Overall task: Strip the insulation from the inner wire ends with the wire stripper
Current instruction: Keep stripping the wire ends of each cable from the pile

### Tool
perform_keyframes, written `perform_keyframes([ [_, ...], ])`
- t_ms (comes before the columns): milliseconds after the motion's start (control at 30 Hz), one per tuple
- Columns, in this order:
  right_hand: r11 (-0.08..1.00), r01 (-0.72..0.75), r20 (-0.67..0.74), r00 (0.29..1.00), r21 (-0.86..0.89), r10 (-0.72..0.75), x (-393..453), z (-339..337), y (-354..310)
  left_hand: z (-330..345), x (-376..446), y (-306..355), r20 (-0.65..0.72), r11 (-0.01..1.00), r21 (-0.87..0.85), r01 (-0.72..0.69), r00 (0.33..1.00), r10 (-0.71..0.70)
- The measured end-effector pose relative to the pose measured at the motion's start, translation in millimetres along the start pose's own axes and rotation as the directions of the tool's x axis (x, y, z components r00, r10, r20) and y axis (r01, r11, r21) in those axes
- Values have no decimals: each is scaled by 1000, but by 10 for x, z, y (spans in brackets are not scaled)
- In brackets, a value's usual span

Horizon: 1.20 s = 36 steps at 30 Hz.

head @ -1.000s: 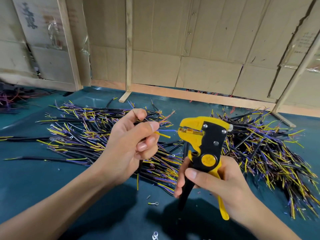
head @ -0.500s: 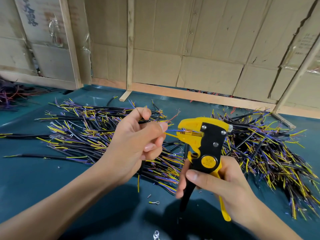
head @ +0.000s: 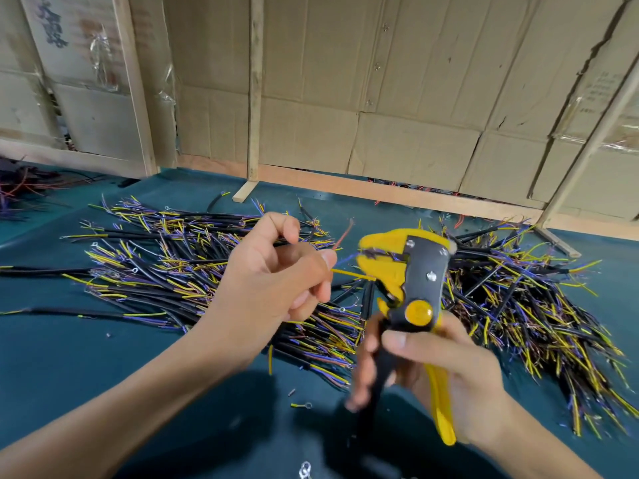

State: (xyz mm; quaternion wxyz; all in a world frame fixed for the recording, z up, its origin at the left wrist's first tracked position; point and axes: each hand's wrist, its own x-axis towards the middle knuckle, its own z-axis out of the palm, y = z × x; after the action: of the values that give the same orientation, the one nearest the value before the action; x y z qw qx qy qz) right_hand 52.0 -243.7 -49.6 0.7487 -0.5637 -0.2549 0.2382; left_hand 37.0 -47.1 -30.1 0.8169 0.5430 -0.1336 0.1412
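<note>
Your left hand (head: 273, 285) pinches a cable at frame centre, its blue inner wire (head: 347, 259) reaching into the wire stripper (head: 408, 271) head. Your right hand (head: 446, 378) grips the stripper's handles, lower right, above the counter (head: 103, 375).

left hand (head: 273, 281): reaching in from lower left, fingers curling, thumb and forefinger pinching thin wire ends (head: 349, 267) | right hand (head: 442, 371): coming in from lower right, fingers wrapping the handles of the wire stripper (head: 411, 295), holding it upright | hands sitting close, not touching
</note>
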Motion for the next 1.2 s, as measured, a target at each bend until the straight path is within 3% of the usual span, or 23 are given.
perform_keyframes([
  [100, 987, -90, 61, 995, 131, 83, 29, -35, -102, -146, 3, 12, 30, 929, 329, -169, 985, 168],
  [133, 985, -106, 57, 993, 136, 99, 28, -55, -131, -203, 1, 16, 80, 820, 517, -248, 967, 241],
  [200, 986, -135, 60, 990, 101, 130, 19, -84, -183, -288, -7, 31, 224, 502, 782, -368, 919, 325],
  [233, 987, -144, 60, 988, 75, 140, 16, -83, -201, -306, -13, 47, 274, 387, 830, -401, 899, 341],
  [333, 987, -155, 55, 987, 48, 153, 21, -60, -213, -326, -14, 82, 375, 203, 851, -484, 832, 409],
  [500, 985, -173, 82, 982, 27, 170, 8, -40, -182, -349, 26, 72, 500, 48, 807, -589, 723, 477],
  [700, 986, -164, 92, 982, -9, 165, 0, -58, -150, -383, 47, 71, 578, -9, 761, -649, 671, 465],
  [1033, 986, -146, 123, 980, -85, 156, 21, -101, -79, -359, 48, 30, 570, 19, 762, -647, 684, 455],
  [1100, 982, -143, 59, 987, -120, 151, 22, -77, -68, -346, 31, 24, 541, 51, 774, -631, 702, 464],
  [1200, 979, -115, -147, 985, -166, 90, 15, -5, -19, -326, 6, 20, 514, 107, 780, -617, 728, 455],
])
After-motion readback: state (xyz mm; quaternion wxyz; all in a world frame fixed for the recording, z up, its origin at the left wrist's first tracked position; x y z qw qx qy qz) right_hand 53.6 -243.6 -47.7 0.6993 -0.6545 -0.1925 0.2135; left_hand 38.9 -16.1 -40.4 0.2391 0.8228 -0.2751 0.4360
